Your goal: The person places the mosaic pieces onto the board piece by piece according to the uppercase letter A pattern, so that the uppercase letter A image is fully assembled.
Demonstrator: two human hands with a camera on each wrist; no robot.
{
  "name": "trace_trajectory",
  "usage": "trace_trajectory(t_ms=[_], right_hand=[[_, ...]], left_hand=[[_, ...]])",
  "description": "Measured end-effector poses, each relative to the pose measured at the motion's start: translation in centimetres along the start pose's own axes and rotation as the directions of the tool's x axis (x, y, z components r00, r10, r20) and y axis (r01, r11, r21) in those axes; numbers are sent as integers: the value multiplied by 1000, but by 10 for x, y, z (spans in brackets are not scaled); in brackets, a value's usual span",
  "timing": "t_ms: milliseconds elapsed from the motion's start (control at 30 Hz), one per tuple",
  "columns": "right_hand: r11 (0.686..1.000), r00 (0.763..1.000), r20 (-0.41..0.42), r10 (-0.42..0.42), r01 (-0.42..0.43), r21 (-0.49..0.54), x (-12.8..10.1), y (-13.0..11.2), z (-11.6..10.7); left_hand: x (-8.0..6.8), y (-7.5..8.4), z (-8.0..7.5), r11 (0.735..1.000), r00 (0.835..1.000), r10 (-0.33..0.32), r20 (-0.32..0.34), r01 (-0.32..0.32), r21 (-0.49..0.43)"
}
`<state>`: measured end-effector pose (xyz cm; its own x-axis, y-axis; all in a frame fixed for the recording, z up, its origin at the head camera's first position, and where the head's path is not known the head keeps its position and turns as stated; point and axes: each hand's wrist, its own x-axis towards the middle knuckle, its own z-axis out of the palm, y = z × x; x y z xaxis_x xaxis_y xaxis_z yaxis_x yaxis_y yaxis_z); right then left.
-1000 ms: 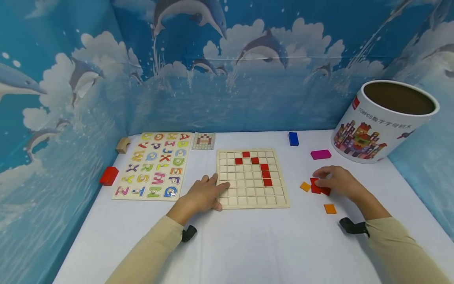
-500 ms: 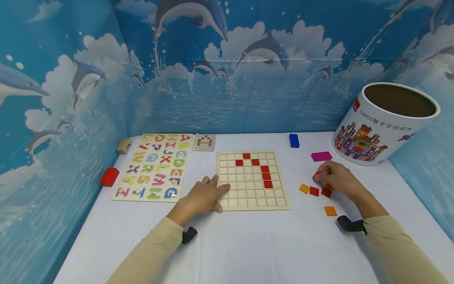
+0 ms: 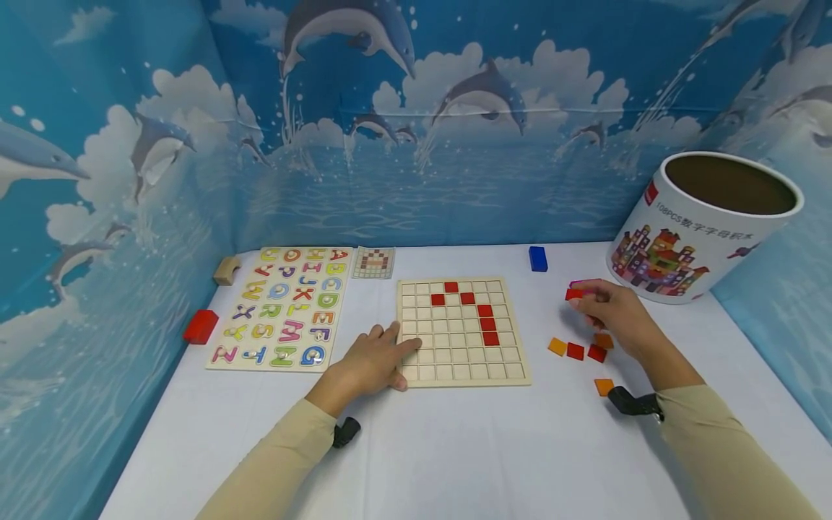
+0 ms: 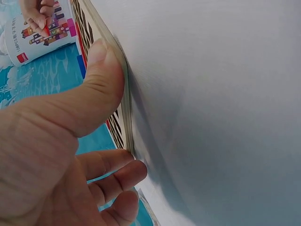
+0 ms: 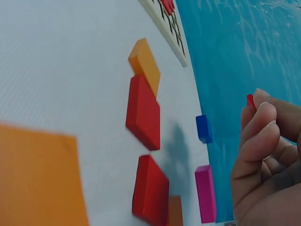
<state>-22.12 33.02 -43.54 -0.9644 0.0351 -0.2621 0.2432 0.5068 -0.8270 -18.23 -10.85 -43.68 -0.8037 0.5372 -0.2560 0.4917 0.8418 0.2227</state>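
In the head view, my left hand [image 3: 370, 361] rests at the left side of a wooden grid board [image 3: 465, 372], its index finger lying over the grid. The thumb [image 4: 106, 77] presses against the board's edge in the left wrist view. Several red square tiles [image 3: 490, 339] sit in the grid cells. My right hand [image 3: 614, 310] pinches a small red tile [image 3: 573, 294] between thumb and fingertips, raised above the table right of the board. Below that hand lie two red tiles [image 5: 143, 113] and orange tiles [image 3: 557, 347].
A letter puzzle board [image 3: 279, 310] and a small pattern card [image 3: 373, 263] lie to the left. Beyond them sit a red block [image 3: 201, 326] and a wooden arch block [image 3: 227, 271]. A blue block [image 3: 537, 258] and a large white bucket [image 3: 698, 238] stand toward the back right.
My right hand has picked up a red tile from the loose ones and lifted it away toward the back, uncovering an orange tile. The left hand stays on the board.
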Motion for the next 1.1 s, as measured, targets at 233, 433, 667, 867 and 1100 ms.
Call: trace_trajectory(t_ms=[233,433,667,867,1100], right_hand=[[995,999,-32,-10,13,97,13,-10,14],[979,1000,-30,-7,13,205,27,-24,40],[955,993,98,-72,40,293,38,-53,86],[966,962,234,-142,83,246,45,-87,139],[982,934,308,-180,189,2,47,-111,185]], left_hand=[[0,0,-1,1000,1000,5,-2,-5,1],[0,0,1,1000,1000,14,-16,-14,2],[0,-2,2,1000,999,24,-25,-24,10],[0,-3,1,1000,1000,21,-19,-21,13],[0,-2,-1,1000,1000,19,-14,-19,5]])
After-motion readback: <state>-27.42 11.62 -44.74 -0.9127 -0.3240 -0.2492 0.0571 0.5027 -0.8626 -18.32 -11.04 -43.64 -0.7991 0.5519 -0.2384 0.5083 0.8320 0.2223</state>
